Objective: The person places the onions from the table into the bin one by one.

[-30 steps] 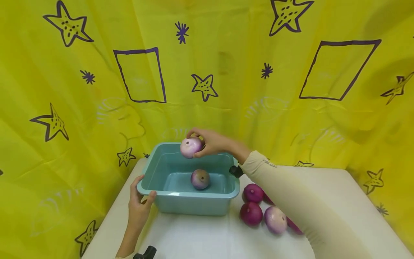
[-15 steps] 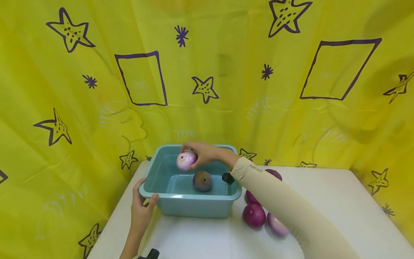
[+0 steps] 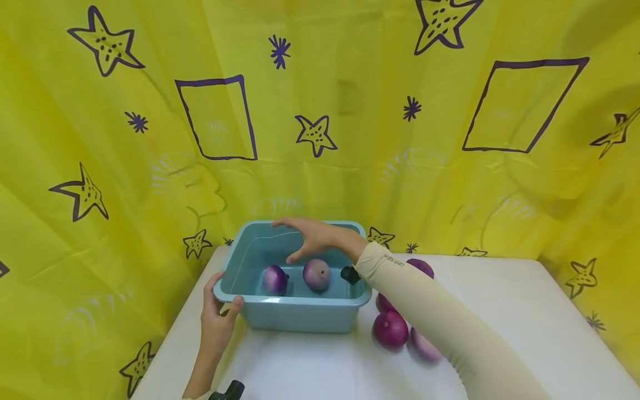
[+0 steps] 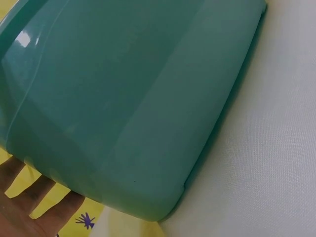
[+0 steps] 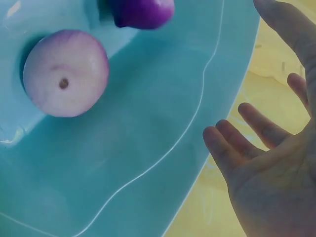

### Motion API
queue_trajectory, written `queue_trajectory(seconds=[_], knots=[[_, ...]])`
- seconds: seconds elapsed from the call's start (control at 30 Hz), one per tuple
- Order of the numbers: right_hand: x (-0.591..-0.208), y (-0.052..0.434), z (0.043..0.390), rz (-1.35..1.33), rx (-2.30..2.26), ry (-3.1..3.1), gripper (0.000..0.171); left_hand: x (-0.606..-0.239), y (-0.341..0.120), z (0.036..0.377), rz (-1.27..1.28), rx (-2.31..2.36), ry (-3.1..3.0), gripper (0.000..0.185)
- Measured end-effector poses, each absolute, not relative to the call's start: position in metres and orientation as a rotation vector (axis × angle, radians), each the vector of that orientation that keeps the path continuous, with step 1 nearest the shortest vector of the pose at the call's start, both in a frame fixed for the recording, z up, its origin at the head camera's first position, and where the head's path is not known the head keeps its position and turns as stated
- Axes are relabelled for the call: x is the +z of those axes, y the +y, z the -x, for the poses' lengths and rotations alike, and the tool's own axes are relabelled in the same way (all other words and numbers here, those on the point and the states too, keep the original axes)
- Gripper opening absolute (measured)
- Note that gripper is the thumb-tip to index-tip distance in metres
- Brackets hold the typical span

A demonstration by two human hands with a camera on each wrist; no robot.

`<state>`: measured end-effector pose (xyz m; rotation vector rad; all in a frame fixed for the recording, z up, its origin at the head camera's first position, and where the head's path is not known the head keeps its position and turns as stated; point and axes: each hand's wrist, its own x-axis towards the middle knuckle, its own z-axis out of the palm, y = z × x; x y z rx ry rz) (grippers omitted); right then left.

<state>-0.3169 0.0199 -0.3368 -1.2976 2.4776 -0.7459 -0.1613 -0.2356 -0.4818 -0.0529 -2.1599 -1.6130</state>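
A light blue plastic basin [image 3: 300, 316] stands on the white table with two pale purple onions inside. One onion [image 3: 275, 280] lies at the left of its floor; the other onion [image 3: 316, 275] is near the middle, and the right wrist view shows this second onion [image 5: 66, 74] from close by. My left hand [image 3: 217, 322] grips the basin's front left corner, thumb at the front rim and fingers along the left side; several of those fingers [image 4: 34, 197] show against the outer wall. Over the basin, my right hand [image 3: 315, 238] is spread with nothing in it.
Right of the basin, several onions lie on the table, among them a dark red onion [image 3: 390, 329] and a paler onion [image 3: 425, 345], partly hidden by the right sleeve [image 3: 430, 300]. A yellow curtain [image 3: 350, 183] with drawn stars hangs close behind the table.
My right hand has lowered a pale onion into the basin and let it go; it now lies on the floor at left. The fingers have spread. My left hand stays at the corner.
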Motion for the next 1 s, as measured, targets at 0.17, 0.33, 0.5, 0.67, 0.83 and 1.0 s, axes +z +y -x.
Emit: queue_trajectory(seconds=[0.17, 0.33, 0.5, 0.67, 0.83, 1.0], knots=[[-0.333, 0.024, 0.316, 1.296, -0.776, 2.447, 0.089, -0.481, -0.234, 0.161, 0.044, -1.614, -2.176, 0.069], [-0.323, 0.037, 0.316, 1.230, -0.867, 2.393, 0.086, -0.481, -0.232, 0.162, 0.059, -1.609, -2.176, 0.070], [-0.307, 0.063, 0.313, 1.229, -0.932, 2.448, 0.086, -0.479, -0.231, 0.163, 0.057, -1.605, -2.174, 0.069], [-0.298, 0.100, 0.308, 1.179, -1.006, 2.508, 0.086, -0.478, -0.232, 0.162, 0.037, -1.599, -2.186, 0.069], [-0.299, 0.140, 0.300, 1.157, -1.040, 2.535, 0.084, -0.478, -0.234, 0.160, 0.021, -1.587, -2.193, 0.069], [-0.304, 0.178, 0.289, 1.155, -1.027, 2.611, 0.084, -0.478, -0.234, 0.159, 0.015, -1.575, -2.200, 0.068]])
